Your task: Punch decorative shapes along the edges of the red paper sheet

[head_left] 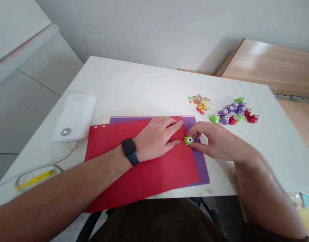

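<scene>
A red sheet of paper (pixel 149 178) lies on the table over a purple sheet (pixel 203 168). Small holes run along its top edge and down the upper part of its right edge. My left hand (pixel 158 137), with a dark watch (pixel 129 151) at the wrist, rests flat on the red sheet, fingers stretched out. Between the thumb and fingers of my right hand (pixel 215 139) is a green craft punch (pixel 188 140) with a star on its white button. The punch sits at the red sheet's right edge.
Several green, purple and red craft punches (pixel 230 109) stand at the right. Left of them lies a pile of colourful paper cut-outs (pixel 200 103). A white power bank (pixel 75 116) with a cable (pixel 43 164) and yellow tag (pixel 36 179) is at the left. A wooden cabinet (pixel 272 64) stands behind.
</scene>
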`<state>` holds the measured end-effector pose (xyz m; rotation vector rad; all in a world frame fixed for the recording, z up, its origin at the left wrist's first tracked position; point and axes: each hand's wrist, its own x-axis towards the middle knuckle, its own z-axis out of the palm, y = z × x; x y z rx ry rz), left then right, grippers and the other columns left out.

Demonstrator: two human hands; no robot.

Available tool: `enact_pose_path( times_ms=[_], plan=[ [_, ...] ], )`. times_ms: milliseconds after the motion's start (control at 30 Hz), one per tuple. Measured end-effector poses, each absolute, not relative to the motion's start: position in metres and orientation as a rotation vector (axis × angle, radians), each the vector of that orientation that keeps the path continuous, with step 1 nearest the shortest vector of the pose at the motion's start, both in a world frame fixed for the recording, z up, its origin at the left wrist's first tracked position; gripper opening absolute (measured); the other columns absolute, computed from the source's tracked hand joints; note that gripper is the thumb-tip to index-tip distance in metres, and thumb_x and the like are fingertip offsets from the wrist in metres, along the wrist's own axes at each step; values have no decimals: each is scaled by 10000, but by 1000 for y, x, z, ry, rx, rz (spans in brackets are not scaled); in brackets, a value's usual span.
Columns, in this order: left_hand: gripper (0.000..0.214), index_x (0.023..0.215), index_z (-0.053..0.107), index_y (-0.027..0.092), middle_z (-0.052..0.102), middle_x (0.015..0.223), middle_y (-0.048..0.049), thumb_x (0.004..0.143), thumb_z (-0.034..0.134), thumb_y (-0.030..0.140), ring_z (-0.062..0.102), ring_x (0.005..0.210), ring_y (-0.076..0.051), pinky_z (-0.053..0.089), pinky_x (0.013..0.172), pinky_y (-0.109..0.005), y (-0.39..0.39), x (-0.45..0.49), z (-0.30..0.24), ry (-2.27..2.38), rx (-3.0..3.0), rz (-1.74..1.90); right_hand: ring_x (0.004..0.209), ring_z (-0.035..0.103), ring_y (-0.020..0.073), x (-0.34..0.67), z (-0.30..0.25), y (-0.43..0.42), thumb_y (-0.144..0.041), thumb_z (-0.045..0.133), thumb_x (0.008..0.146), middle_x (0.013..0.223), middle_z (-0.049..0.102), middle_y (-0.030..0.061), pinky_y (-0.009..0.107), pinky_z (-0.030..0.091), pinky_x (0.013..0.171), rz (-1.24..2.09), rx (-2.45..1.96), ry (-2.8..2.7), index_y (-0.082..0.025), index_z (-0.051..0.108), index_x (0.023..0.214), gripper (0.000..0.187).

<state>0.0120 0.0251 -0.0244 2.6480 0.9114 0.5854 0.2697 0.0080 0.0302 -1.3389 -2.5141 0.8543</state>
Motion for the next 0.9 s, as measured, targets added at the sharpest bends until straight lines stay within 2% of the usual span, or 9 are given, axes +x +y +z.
enact_pose_path(
  times_ms=[167, 367, 900],
  plan=[
    [502, 1457, 574, 121, 651, 1340, -148, 1018, 651, 353, 581, 1247, -298, 469, 1105, -491, 25, 12, -25, 845, 2672, 640, 830, 648, 175, 269, 31, 8, -177, 721, 862, 947, 712, 17, 313, 499, 784, 851, -1350, -2502, -226, 709, 1036, 181],
    [352, 1380, 663, 219, 666, 1283, -109, 1063, 569, 343, 592, 1205, -258, 473, 1093, -467, 22, 12, -21, 673, 2692, 695, 823, 648, 180, 267, 33, 8, -170, 715, 857, 925, 718, 25, 315, 488, 769, 816, -1364, -2506, -207, 706, 1032, 179],
    [319, 1308, 663, 152, 690, 1195, -120, 1041, 605, 317, 626, 1121, -247, 507, 1057, -436, 23, 12, -22, 687, 2697, 660, 842, 656, 181, 269, 33, 7, -188, 726, 870, 969, 733, 35, 318, 503, 792, 827, -1334, -2523, -224, 726, 1079, 213]
  ],
)
